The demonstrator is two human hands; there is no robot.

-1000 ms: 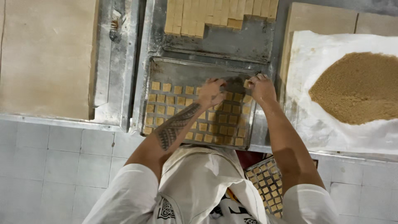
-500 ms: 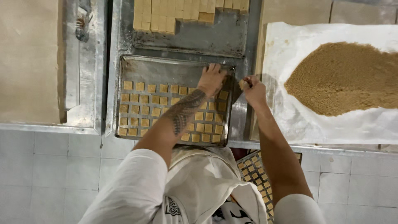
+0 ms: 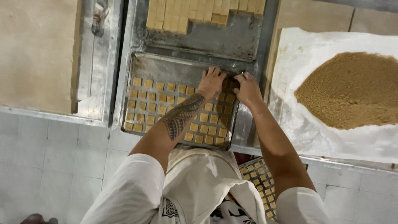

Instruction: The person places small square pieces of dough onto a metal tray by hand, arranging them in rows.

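Observation:
A metal tray (image 3: 166, 66) lies on the counter in front of me, with rows of small tan square pieces (image 3: 157, 103) filling its near part. Both hands are at the tray's far right corner. My left hand (image 3: 211, 83), on a tattooed forearm, rests flat on the pieces with its fingers stretched out. My right hand (image 3: 246, 88) is curled close beside it, fingertips down at the dark gap between the two hands. Whether it pinches a piece is hidden.
Beyond lies a second tray (image 3: 224, 39) with a cut tan slab (image 3: 199, 10). A heap of brown crumbs (image 3: 352, 89) sits on a white sheet (image 3: 306, 128) at the right. A large beige slab (image 3: 37, 54) is at the left. Another tray of squares (image 3: 259, 182) sits below the counter.
The view has shifted a little. My right hand has drawn closer to my left hand at the tray's far right corner; the left hand has stayed about where it was.

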